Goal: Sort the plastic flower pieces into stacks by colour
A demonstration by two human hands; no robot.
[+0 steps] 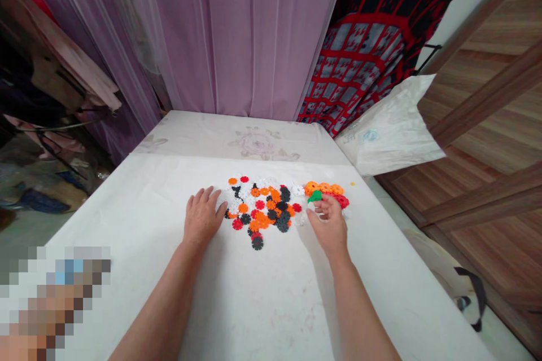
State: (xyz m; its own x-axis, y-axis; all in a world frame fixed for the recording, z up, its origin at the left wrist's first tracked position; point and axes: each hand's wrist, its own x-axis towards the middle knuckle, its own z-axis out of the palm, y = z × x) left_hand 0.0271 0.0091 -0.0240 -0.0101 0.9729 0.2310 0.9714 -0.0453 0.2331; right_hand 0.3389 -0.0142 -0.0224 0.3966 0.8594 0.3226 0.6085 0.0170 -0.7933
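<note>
While discs (pixel 283 221) lie on the table (pixel 262 304), a white bag (pixel 392 130) hides its contents.

Purple curtain (pixel 249 39) hangs behind bench (pixel 262 299) | red-black cloth (pixel 368 34) beside curtain | white bag (pixel 393 132) by right edge | wood panels (pixel 495 130) far right | clothes (pixel 63 56) left

Before me, the discs (pixel 283 221) are lying on the table (pixel 262 304), the curtain (pixel 241 34) hanging behind, the bag (pixel 389 135) sitting by its right edge.

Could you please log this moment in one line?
left hand: open, beside multicoloured plastic disc pile | right hand: fingertips at green round plastic piece
</note>
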